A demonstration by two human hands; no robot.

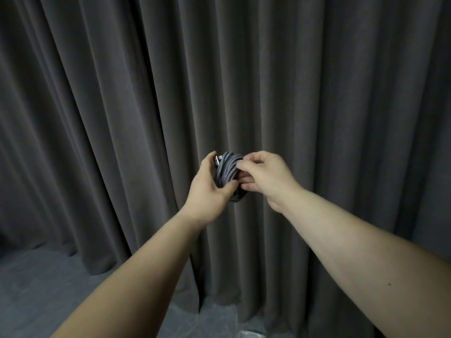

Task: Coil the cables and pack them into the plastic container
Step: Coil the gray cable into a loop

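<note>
cable: grey braided cable [227, 173], coiled, in the air before a dark curtain [122, 106]
hands: left hand [210, 191] grips it; right hand [266, 176] pinches it
left: packing; container not seen

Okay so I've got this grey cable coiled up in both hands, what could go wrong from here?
The coiled cable is held in mid-air only by the left hand and right hand; loosening either grip could let the loops spring apart. A metal connector sticks out near the left thumb and may snag or unwind. No container shows clearly, so packing means looking away.
</note>
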